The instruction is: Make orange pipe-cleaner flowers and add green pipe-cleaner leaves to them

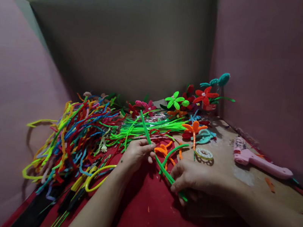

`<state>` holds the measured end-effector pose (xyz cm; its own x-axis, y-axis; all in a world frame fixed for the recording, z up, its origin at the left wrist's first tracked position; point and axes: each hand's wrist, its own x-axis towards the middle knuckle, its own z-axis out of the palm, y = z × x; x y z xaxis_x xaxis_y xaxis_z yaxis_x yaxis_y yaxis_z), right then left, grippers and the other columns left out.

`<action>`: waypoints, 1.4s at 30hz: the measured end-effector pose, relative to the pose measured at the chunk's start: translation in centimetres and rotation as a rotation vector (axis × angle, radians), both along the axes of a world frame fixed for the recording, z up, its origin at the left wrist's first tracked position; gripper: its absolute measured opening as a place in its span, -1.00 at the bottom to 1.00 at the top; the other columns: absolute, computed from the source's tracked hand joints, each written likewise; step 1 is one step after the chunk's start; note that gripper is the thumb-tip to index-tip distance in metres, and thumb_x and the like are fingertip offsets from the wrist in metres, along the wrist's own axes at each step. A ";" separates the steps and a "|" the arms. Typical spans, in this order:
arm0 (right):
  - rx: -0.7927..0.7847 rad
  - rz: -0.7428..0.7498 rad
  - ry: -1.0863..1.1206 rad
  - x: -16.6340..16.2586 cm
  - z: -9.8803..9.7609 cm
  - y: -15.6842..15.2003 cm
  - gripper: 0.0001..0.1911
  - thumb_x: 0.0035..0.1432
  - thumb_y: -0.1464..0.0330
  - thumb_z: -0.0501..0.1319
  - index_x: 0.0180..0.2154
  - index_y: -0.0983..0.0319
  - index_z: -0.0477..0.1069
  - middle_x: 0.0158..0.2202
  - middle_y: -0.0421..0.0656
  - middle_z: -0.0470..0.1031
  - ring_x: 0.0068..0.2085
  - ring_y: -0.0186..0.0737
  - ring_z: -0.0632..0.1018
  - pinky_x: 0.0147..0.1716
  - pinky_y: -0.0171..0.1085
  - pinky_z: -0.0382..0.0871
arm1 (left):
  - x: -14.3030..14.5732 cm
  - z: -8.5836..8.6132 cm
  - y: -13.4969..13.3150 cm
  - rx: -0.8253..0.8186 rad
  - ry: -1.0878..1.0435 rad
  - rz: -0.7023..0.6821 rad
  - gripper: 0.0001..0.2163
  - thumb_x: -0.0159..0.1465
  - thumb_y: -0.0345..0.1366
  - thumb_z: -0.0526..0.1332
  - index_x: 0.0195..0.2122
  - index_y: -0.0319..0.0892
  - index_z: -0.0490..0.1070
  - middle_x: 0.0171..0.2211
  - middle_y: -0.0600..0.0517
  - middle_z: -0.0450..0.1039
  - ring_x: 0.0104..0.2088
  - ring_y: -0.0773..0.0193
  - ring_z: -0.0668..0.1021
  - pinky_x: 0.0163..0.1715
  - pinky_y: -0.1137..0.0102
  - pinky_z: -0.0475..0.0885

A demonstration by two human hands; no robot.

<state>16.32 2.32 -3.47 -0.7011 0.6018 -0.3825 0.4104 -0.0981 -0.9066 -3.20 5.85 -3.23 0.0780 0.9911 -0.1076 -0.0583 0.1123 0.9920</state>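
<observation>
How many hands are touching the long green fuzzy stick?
2. The left hand pinches the green fuzzy stick near its middle; the right hand grips its lower end. No other hands show.

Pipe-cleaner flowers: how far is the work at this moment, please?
Done: several flowers lie at the back, such as the green flower, the red flower and the orange flower. In hand: the left hand and the right hand both grip one green pipe cleaner. Left: a large pile of loose pipe cleaners is unused, and the pink glue gun lies untouched, so much probably remains.
</observation>
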 end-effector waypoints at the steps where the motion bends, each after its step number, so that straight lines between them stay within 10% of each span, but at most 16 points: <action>1: 0.017 -0.004 -0.047 -0.1 -0.2 0.0 -0.93 -0.13 0.45 0.14 -0.60 0.27 0.30 -0.73 -0.28 0.40 -0.82 -0.49 0.21 -0.87 -0.48 0.05 | 0.3 -0.3 0.0 -0.005 0.016 -0.005 -0.86 -0.06 -0.41 0.34 -0.51 -0.33 0.41 -0.72 0.03 0.38 -0.78 0.39 0.40 -0.79 0.54 0.26; 8: 0.049 -0.009 -0.119 -0.1 -0.1 -0.3 -0.95 -0.10 0.44 0.14 -0.56 0.25 0.29 -0.78 -0.35 0.28 -0.83 -0.50 0.18 -0.88 -0.49 0.07 | 0.8 0.0 -0.4 -0.023 0.001 -0.027 -0.86 -0.03 -0.41 0.33 -0.47 -0.33 0.41 -0.72 0.04 0.39 -0.78 0.40 0.40 -0.81 0.57 0.25; 13: 0.069 -0.142 0.229 -0.1 0.5 -0.4 -0.80 0.10 0.30 0.07 -0.31 0.28 0.36 -0.68 -0.32 0.32 -0.75 -0.48 0.28 -0.77 -0.48 0.13 | 0.2 1.7 -0.9 -0.053 -0.161 -0.055 -0.84 -0.05 -0.41 0.35 -0.43 -0.32 0.42 -0.56 0.09 0.38 -0.71 0.52 0.36 -0.82 0.61 0.25; 20: 0.896 -0.311 0.560 -1.4 -0.7 0.5 -0.76 0.10 0.38 0.16 -0.16 0.17 0.46 -0.29 -0.15 0.48 -0.28 -0.30 0.48 -0.24 -0.31 0.35 | 1.6 0.9 -1.4 -0.136 -0.360 -0.110 -0.90 0.03 -0.46 0.29 -0.40 -0.31 0.42 -0.57 0.11 0.35 -0.71 0.58 0.33 -0.81 0.66 0.21; 23: 1.022 -0.291 0.564 -1.6 -1.2 0.7 -0.79 0.13 0.37 0.12 -0.22 0.15 0.50 -0.27 -0.12 0.49 -0.25 -0.27 0.50 -0.22 -0.28 0.37 | 2.2 0.3 -1.5 -0.162 -0.383 -0.133 -0.91 0.04 -0.48 0.28 -0.41 -0.32 0.43 -0.56 0.09 0.36 -0.72 0.58 0.32 -0.82 0.66 0.20; 31: 0.923 -0.460 0.613 -0.8 -0.3 0.3 -0.82 0.12 0.40 0.15 -0.29 0.14 0.52 -0.36 -0.16 0.48 -0.30 -0.30 0.48 -0.24 -0.28 0.37 | 2.4 0.3 -2.1 -0.119 -0.366 -0.129 -0.82 0.02 -0.43 0.31 -0.33 -0.32 0.42 -0.60 0.10 0.34 -0.74 0.53 0.32 -0.80 0.60 0.26; 37: 0.443 -0.783 0.914 -0.6 1.1 0.8 -0.87 0.03 0.31 0.24 -0.37 0.23 0.48 -0.43 -0.19 0.47 -0.43 -0.34 0.48 -0.46 -0.34 0.40 | 0.4 2.7 -2.1 0.010 -0.340 0.104 -0.74 -0.09 -0.40 0.38 -0.43 -0.24 0.30 -0.61 0.16 0.35 -0.78 0.55 0.28 -0.88 0.64 0.15; 42: 0.195 -0.751 1.038 -1.2 0.7 1.4 -0.81 -0.08 0.32 0.32 -0.38 0.29 0.47 -0.51 -0.18 0.51 -0.49 -0.29 0.54 -0.44 -0.29 0.45 | 1.2 5.1 -4.2 0.131 -0.223 0.096 -0.73 -0.10 -0.39 0.38 -0.47 -0.22 0.27 -0.65 0.16 0.36 -0.79 0.52 0.31 -0.88 0.64 0.15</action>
<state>15.12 3.69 -2.79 -0.0837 0.9588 0.2714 -0.5862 0.1729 -0.7915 -2.02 1.64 1.89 -0.0100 0.9995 0.0308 -0.2807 -0.0324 0.9592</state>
